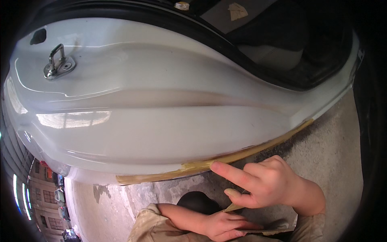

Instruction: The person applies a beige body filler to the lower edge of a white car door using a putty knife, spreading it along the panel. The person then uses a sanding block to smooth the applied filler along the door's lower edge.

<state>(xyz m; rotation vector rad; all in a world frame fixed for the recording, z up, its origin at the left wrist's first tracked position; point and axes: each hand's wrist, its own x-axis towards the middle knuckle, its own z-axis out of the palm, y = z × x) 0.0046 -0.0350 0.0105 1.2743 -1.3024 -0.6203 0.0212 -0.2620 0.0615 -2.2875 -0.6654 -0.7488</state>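
Along the lower edge of a white car body panel (161, 133) runs a yellowish-tan band (246, 152); I cannot tell whether it is tape or filler. My right hand (268, 181) reaches up to it, the index finger stretched out with its tip on the band. Its thumb stands apart with a yellowish smear on it, and the other fingers are curled with nothing visible in them. Lower down, my left hand (225, 226) grips a thin light-coloured plate (284, 224) with yellowish matter along its edge; the left fingers partly hide it.
A metal door striker (59, 62) juts from the panel at the upper left. Black seal (258, 74) borders the car's interior at the top right. Below the panel lies stained concrete floor (322, 149). A round black object (197, 201) sits behind my left forearm.
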